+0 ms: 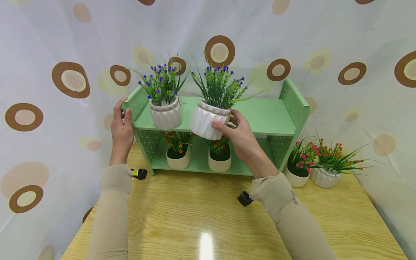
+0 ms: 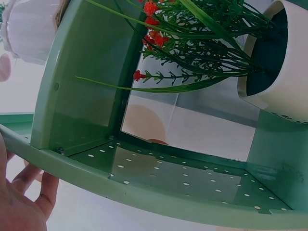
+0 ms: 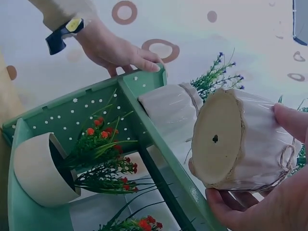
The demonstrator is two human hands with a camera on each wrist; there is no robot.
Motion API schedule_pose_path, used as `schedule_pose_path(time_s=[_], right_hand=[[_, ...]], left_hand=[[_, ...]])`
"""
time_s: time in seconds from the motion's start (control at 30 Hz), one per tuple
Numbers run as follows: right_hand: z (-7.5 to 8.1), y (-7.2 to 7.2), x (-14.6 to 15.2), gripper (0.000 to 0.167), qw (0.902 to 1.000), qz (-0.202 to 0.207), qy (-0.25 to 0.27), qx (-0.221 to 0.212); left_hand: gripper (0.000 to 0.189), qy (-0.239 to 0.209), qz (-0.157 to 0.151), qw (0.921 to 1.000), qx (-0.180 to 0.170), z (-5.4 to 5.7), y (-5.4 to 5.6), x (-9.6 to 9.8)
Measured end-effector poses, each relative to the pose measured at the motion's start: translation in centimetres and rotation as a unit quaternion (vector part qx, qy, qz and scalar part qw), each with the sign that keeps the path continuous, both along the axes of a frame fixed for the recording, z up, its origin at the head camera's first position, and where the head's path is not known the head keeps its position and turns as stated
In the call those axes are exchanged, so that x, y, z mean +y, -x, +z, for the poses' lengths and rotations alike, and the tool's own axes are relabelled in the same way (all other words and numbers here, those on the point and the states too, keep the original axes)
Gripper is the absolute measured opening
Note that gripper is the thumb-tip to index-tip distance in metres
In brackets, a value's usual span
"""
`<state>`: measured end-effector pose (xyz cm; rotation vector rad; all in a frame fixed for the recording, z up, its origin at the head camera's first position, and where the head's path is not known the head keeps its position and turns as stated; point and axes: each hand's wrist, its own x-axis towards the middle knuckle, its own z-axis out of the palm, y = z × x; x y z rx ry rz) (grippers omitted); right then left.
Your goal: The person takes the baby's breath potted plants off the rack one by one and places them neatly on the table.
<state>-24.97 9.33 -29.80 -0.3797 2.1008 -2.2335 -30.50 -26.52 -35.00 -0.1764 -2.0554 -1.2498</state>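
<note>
My right hand [image 1: 242,139] grips a white ribbed flowerpot [image 1: 208,124] with purple flowers, thumb on its front. The pot is tilted, and its base, with a small drain hole, faces the right wrist view. It overlaps the upper board's front edge in the head view. My left hand [image 1: 121,133] holds the upper left side panel of the green shelf [image 1: 271,115], thumb and fingers round the panel's edge. Beside that panel, a matching white pot [image 1: 166,116] with purple flowers stands on the upper board.
On the lower board stand two cream pots, one at left [image 1: 179,159] and one at centre [image 1: 220,162], with red-orange flowers. Right of the shelf, a cream pot [image 1: 295,177] with pink flowers and a white ribbed pot [image 1: 326,178] with red flowers stand on the wooden table [image 1: 188,209].
</note>
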Motion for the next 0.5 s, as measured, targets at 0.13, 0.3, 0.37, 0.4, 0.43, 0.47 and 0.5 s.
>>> schedule_pose_path(time_s=[0.13, 0.3, 0.37, 0.4, 0.43, 0.47, 0.5], right_hand=[[-0.6, -1.0, 0.9, 0.072, 0.9999, 0.003, 0.011, -0.002], [-1.4, -2.5, 2.3, 0.073, 0.9997, 0.013, 0.019, -0.003], [-1.7, -3.2, 2.9, 0.072, 0.9998, 0.014, 0.014, -0.004], [-1.8, -3.5, 3.1, 0.071, 0.9998, 0.016, 0.012, -0.005], [-2.0, -3.9, 3.4, 0.072, 0.9998, 0.016, 0.012, -0.006], [-2.1, -4.2, 3.7, 0.074, 0.9998, 0.016, 0.011, -0.009], [-2.2, -4.6, 3.9, 0.076, 0.9997, 0.016, 0.013, -0.011]], left_hand=[[0.044, 0.001, 0.001, 1.0000, -0.002, 0.0, 0.0, 0.1], [0.043, 0.001, 0.000, 1.0000, -0.002, 0.0, 0.0, 0.1], [0.043, 0.001, 0.000, 1.0000, -0.001, -0.1, 0.0, 0.1], [0.043, 0.001, 0.001, 1.0000, -0.002, -0.1, 0.0, 0.1], [0.044, 0.000, 0.001, 1.0000, -0.002, -0.1, 0.0, 0.1], [0.044, 0.000, 0.001, 1.0000, -0.001, -0.1, 0.0, 0.1], [0.044, -0.001, 0.001, 1.0000, -0.001, 0.0, 0.0, 0.1]])
